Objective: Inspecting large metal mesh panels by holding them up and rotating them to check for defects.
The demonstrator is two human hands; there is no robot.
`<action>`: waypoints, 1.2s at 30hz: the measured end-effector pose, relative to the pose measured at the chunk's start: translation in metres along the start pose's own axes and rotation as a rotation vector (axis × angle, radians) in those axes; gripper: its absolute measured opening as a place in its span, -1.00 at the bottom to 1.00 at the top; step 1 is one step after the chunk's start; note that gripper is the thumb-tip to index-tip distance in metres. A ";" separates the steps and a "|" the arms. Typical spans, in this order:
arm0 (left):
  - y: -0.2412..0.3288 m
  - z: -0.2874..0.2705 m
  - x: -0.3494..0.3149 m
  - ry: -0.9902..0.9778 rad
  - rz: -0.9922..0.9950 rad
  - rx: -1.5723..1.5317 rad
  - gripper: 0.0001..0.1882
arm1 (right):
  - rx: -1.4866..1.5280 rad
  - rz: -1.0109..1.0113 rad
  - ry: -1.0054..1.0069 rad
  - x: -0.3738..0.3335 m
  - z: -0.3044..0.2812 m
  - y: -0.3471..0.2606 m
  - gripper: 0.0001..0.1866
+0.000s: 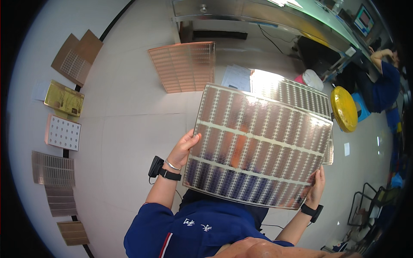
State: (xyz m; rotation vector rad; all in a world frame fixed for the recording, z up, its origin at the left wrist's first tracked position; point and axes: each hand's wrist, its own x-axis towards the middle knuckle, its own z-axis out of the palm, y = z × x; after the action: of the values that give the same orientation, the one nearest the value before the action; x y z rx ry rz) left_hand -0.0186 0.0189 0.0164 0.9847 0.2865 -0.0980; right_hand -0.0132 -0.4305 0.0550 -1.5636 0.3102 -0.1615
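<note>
Wall (32,69) row on L, metal-fronted bench (241,10) up top, misc. items R.
L row, top to btm: brown boards (88,55), gold-yellow panel (64,99), white sheet w/ dk round marks (63,132), grey gridded panel (53,168), darker panel (60,201), brown panel (73,233) last. Bench has round knob (203,8); lit monitor (364,20) toward R end. Co-worker (387,88) in dk blue top nr it. Close by: yellow round stool-like top (344,109), blue item (361,107), white-topped pink bucket (312,79). Lower R: black-framed chair (380,198). White paper (347,149) on flr (292,241).

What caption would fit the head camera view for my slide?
A person's left hand and right hand hold a patterned panel by opposite edges above a pale floor.
</note>
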 end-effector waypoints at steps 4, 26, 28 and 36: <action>-0.016 -0.035 0.006 -0.098 -0.131 -0.149 -0.65 | -0.032 0.041 -0.078 0.020 0.008 -0.007 -0.56; -0.118 -0.157 -0.010 0.575 0.242 -0.743 -0.94 | 0.109 0.070 -0.269 0.012 0.070 -0.028 -0.56; -0.126 -0.161 0.002 0.644 0.259 -0.736 -0.94 | 0.102 0.075 -0.259 0.011 0.068 -0.026 -0.56; -0.163 -0.179 0.046 0.818 0.071 -0.762 -0.90 | 0.085 0.109 -0.197 0.002 0.058 -0.021 -0.57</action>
State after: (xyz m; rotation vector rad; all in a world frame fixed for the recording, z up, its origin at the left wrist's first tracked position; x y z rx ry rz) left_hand -0.0436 0.0804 -0.2208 0.2250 0.9558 0.4661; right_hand 0.0084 -0.3756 0.0739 -1.4615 0.2294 0.0638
